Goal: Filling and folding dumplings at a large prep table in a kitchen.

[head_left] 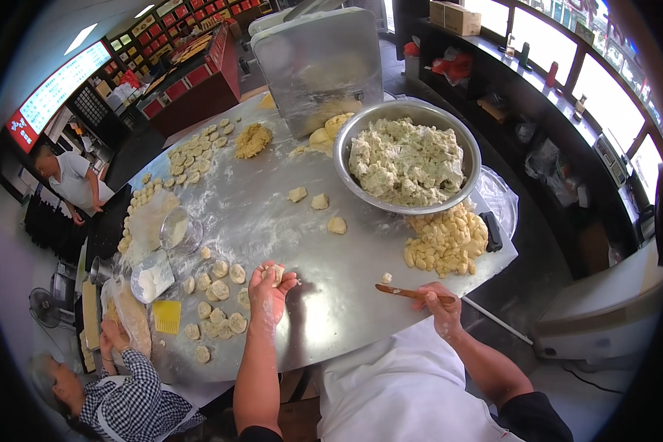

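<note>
My left hand (271, 291) cups a pale piece of dough (274, 274) with its fingers curled round it. My right hand (442, 309) grips a flat wooden stick (398, 290) over the steel table's front part, beside a small white lump (387, 278). Filled dough rounds (236, 274) lie left of my left hand, and three loose dough pieces (337, 225) sit mid-table. A large steel bowl of pale green-flecked mixture (407, 158) stands at the back right, with a pile of small yellow dough pieces (445, 239) in front of it.
A co-worker in checked sleeves (129, 398) works at the left beside a yellow scraper (167, 316) and flour scoop (152, 277). Another person in white (74, 180) stands behind. A large metal container (317, 59) and more dough rounds (191, 158) occupy the table's back. Shelving (493, 103) lines the right.
</note>
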Demonstrator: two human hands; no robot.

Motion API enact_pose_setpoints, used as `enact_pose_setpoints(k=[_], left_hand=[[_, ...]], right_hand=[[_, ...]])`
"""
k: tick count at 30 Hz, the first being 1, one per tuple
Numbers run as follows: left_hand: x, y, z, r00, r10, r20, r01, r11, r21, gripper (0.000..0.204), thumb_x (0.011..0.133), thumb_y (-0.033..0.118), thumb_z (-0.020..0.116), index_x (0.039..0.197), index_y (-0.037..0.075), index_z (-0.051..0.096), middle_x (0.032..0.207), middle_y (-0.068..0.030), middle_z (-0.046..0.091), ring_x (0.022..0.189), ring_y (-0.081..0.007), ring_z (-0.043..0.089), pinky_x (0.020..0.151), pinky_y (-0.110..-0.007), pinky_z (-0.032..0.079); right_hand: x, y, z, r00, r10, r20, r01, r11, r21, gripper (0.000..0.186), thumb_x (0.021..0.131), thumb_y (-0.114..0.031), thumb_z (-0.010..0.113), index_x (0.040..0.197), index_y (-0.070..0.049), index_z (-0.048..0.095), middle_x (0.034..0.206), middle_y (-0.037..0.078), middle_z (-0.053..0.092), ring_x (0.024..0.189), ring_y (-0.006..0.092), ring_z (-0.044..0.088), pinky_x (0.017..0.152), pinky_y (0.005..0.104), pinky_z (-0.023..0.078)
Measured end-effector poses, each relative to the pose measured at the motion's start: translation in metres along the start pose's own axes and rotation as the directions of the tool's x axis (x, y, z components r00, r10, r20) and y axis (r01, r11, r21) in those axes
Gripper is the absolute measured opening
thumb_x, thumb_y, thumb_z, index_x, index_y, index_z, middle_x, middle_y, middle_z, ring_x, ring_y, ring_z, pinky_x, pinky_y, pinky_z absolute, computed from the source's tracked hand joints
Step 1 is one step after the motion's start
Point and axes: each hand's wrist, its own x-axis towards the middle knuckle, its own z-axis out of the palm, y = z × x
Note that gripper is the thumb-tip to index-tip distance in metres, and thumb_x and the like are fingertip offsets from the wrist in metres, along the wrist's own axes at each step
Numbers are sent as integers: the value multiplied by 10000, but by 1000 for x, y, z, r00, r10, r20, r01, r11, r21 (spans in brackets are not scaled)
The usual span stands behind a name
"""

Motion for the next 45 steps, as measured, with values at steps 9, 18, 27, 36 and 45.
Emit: enact_pose_setpoints(k=[9,18,27,36,45], left_hand=[[83,40,-83,949,296,-111,-254,922,293,340,1034,92,561,1357,-8,589,1173,-122,673,1016,-277,688,899,-453,562],[145,26,30,643,520,562,-550,-198,811,471,990,-12,564,1455,60,595,1478,-190,601,1346,-405,558,1156,-480,437],[152,-41,95,763,302,571,-528,-217,821,398,936,-25,642,1315,79,703,1350,-127,656,1246,-366,630,1031,-460,529],[7,-58,23,808,398,435,-484,28,875,193,1002,188,714,1086,14,700,1137,-159,660,1039,-369,648,911,-457,526],[40,-82,48,841,276,466,-414,-227,882,460,1100,242,543,1514,42,528,1636,-228,460,1559,-480,346,1272,-657,224]], right_hand=[[0,5,-1,997,-72,21,72,997,-29,208,1106,-167,650,1152,1,764,967,62,726,814,129,647,760,274,519],[-4,5,-5,996,-64,59,74,981,-180,245,1113,-197,635,1174,7,755,943,68,705,815,133,651,745,275,517],[-1,8,1,990,-100,101,121,966,-230,272,1114,-217,626,1202,7,750,924,86,683,786,150,649,717,290,501],[1,2,-4,980,-167,112,194,932,-305,271,1120,-222,618,1219,-7,751,908,79,687,769,145,634,706,287,498],[-3,-4,-2,1000,14,9,-13,998,-57,278,1132,-217,604,1215,5,751,961,58,711,850,133,677,768,263,547]])
